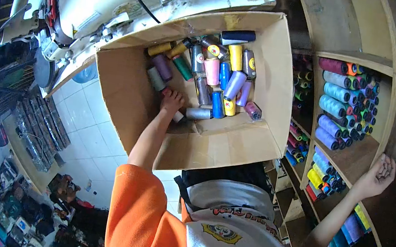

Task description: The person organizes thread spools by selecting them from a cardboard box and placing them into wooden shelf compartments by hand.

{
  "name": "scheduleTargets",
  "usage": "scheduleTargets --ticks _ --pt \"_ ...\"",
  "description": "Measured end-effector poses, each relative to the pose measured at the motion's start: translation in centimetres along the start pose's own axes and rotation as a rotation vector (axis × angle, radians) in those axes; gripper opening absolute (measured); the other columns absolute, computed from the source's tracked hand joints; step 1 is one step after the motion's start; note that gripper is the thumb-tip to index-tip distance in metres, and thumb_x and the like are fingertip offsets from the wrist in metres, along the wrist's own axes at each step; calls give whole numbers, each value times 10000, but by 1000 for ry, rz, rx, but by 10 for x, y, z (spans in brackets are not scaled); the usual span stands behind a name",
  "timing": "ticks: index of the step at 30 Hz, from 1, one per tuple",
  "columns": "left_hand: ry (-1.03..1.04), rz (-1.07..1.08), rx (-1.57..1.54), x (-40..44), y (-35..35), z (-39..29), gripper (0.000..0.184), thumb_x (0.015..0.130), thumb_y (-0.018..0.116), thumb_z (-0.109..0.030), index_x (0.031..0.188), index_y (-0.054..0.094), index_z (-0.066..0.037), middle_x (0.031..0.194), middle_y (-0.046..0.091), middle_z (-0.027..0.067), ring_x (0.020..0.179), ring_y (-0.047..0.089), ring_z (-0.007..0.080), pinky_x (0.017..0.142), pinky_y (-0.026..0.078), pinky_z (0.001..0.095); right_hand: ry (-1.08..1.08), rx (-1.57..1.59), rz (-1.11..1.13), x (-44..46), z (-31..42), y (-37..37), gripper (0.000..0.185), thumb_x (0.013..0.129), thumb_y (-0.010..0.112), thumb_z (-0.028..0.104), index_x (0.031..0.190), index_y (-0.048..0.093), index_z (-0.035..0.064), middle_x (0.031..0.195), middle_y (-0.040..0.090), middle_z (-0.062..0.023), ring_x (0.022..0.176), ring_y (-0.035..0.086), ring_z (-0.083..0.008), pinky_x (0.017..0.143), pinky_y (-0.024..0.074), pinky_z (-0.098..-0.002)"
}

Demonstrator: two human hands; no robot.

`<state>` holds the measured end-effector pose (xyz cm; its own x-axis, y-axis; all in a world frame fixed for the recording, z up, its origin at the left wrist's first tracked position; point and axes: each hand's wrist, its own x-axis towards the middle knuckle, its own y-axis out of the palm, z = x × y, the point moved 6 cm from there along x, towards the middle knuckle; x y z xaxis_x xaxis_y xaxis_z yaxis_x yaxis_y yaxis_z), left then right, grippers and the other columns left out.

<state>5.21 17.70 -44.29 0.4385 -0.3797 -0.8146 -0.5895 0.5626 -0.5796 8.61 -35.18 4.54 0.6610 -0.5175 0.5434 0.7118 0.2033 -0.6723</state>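
My left hand (173, 101) reaches into an open cardboard box (224, 149), its fingers closed over a thread spool (178, 117) that is mostly hidden, with a bit of red and a pale end showing. Around it lie many thread spools, among them a grey-green spool (156, 79), a purple spool (162, 67) and a light grey spool (199, 113). More spools, yellow, pink, blue and lilac, fill the far and right part of the box. My right hand (380, 171) is beside the wooden shelf upright (382, 132), its fingers loosely bent and apart, with nothing seen in them.
Wooden shelves (356, 59) on the right hold stacked spools, such as light blue spools (333, 106). A sewing machine (98, 5) stands on a table beyond the box. White floor tiles (79, 113) and a cluttered pile (21, 210) are on the left.
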Motion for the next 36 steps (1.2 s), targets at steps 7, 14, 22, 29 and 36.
scheduleTargets --ticks 7,14,22,29,36 --pt "-20 79 -80 -28 -20 19 640 688 682 -278 1272 463 -137 1357 389 104 1264 355 274 1022 244 476 -42 47 -17 7 17 5 320 839 646 52 1112 517 -55 968 614 -129 902 578 -161 834 458 -273" --pt "-185 209 -903 -81 -88 37 740 606 688 -280 1251 447 -7 1288 455 258 1138 508 326 885 421 494 14 102 150 -36 71 42 256 851 611 19 1090 531 -28 970 607 -106 887 578 -151 818 462 -267" --pt "440 -168 -2351 -177 -246 -33 719 623 755 -311 1215 462 -28 1030 572 54 965 568 195 864 452 347 265 804 1165 -176 148 113 614 753 706 123 1300 432 76 1270 449 -141 1091 509 -258 928 423 -353" --pt "793 446 -2097 -188 -322 -134 556 691 741 -132 1177 493 -26 1002 579 52 937 571 171 816 473 332 -573 256 919 -120 175 36 423 738 586 72 1127 621 235 1392 356 -66 1177 401 -327 965 396 -425" --pt "882 583 -1920 -188 -338 -163 1040 593 730 -628 1347 328 -35 1268 483 131 1139 507 250 971 416 417 -804 -40 798 -97 147 -14 287 784 555 181 1064 619 195 1198 520 42 1162 398 -168 941 342 -434"
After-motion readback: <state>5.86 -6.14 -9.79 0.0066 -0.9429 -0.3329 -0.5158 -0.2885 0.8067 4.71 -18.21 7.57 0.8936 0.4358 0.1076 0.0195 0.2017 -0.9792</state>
